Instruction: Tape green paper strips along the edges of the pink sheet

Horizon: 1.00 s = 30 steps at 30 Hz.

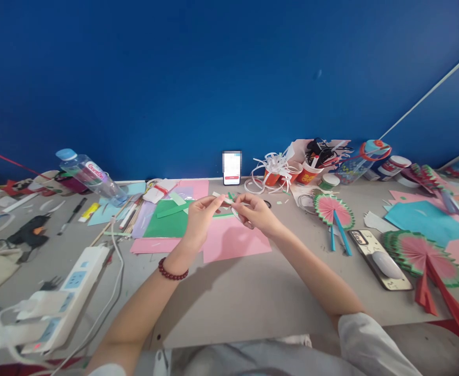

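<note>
**A:** What did the left hand [200, 214] have?

**B:** It was pinched shut on one end of a paper strip [225, 199], thumb against forefinger, the other fingers curled. A bead bracelet [172, 271] sat on that wrist, and a green sheet [167, 222] lay just left of the hand.

**A:** Where was the strip itself?

**B:** It was in the air between the two hands, above a pink sheet [237, 243] that lay on the table [253, 297] beneath them.

**A:** How would it handle?

**B:** I judged it to be very light, thin and limp. It looked easy to crease or tear and hardly slippery. The ends looked like the places to take it, with fingertips only and little pressure, so the middle stays flat.

**A:** Which way did it run?

**B:** Its long axis ran from the left hand across to the right, roughly level. I could not tell which face was up.

**A:** And the right hand [257, 213]?

**B:** Its fingertips were closed on the strip's other end. Something pale showed under its fingers, too blurred to name. A folded fan [333, 210] lay well to its right.
</note>
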Motion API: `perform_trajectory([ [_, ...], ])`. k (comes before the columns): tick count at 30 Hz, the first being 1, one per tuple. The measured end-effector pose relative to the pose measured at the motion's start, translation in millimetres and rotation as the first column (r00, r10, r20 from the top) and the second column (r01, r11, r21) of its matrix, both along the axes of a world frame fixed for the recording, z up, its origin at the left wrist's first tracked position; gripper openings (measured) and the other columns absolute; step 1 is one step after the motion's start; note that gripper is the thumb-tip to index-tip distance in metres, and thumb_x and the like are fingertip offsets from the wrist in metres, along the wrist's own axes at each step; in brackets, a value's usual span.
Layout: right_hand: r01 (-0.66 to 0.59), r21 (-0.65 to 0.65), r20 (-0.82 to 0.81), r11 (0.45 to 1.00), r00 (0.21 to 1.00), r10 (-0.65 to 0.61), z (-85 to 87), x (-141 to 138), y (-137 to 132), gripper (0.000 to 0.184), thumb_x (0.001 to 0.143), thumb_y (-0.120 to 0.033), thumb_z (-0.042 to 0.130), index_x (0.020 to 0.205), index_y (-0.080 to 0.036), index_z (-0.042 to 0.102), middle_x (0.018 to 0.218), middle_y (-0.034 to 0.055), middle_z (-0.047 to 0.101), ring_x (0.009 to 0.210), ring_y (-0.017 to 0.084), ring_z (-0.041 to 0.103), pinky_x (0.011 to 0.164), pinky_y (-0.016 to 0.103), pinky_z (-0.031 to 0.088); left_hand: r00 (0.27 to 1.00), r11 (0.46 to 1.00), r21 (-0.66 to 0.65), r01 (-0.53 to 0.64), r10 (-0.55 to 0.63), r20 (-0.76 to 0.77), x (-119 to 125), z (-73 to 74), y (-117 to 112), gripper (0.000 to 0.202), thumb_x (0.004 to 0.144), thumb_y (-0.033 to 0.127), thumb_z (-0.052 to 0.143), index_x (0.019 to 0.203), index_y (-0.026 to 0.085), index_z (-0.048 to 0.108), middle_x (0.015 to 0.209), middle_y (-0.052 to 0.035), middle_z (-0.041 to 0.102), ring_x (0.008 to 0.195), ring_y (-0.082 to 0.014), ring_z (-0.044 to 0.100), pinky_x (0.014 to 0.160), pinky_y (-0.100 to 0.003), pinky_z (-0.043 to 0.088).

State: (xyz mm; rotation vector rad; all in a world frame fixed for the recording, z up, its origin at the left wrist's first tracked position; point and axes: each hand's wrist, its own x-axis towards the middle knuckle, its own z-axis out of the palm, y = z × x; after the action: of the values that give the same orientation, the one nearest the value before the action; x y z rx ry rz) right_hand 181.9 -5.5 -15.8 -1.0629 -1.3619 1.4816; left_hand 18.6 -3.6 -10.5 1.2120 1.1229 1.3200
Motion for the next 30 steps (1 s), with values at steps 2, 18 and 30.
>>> perform_trajectory([
  [2, -0.005, -0.007, -0.017, 1.0, 1.0, 0.005, -0.1, 0.2, 0.4, 0.032, 0.077, -0.048, 0.065, 0.08, -0.02, 0.05, 0.047, -0.0083, 0.046, 0.04, 0.006, 0.035, 0.04, 0.018, 0.027, 1.0, 1.0, -0.006, 0.011, -0.011, 0.002, 0.0, 0.3, -0.6, 0.024, 0.073, 0.044, 0.071, 0.073, 0.02, 0.074, 0.078, -0.0056, 0.072, 0.077, -0.0183, 0.064, 0.068, -0.028, 0.046],
  [18, 0.058, 0.031, 0.056, 0.998, 0.997, -0.06, -0.4, 1.2, 2.0, 0.035, 0.073, -0.051, 0.068, 0.078, -0.02, 0.053, 0.054, -0.0068, 0.043, 0.047, 0.007, 0.04, 0.04, 0.018, 0.029, 0.998, 0.999, 0.002, 0.053, -0.053, -0.015, -2.8, 0.9, 0.6, 0.027, 0.077, 0.045, 0.066, 0.073, 0.019, 0.073, 0.08, -0.0062, 0.072, 0.081, -0.0196, 0.065, 0.075, -0.031, 0.047],
  [30, 0.106, 0.19, 0.125, 0.976, 0.984, -0.131, 5.0, 1.0, -1.4, 0.03, 0.075, -0.048, 0.066, 0.076, -0.02, 0.056, 0.07, -0.0018, 0.054, 0.048, 0.007, 0.042, 0.041, 0.021, 0.031, 0.995, 0.995, 0.043, 0.091, -0.088, -0.054, -2.0, -5.2, 1.6, 0.021, 0.069, 0.038, 0.074, 0.072, 0.018, 0.071, 0.074, -0.0044, 0.07, 0.077, -0.018, 0.063, 0.076, -0.031, 0.05],
])
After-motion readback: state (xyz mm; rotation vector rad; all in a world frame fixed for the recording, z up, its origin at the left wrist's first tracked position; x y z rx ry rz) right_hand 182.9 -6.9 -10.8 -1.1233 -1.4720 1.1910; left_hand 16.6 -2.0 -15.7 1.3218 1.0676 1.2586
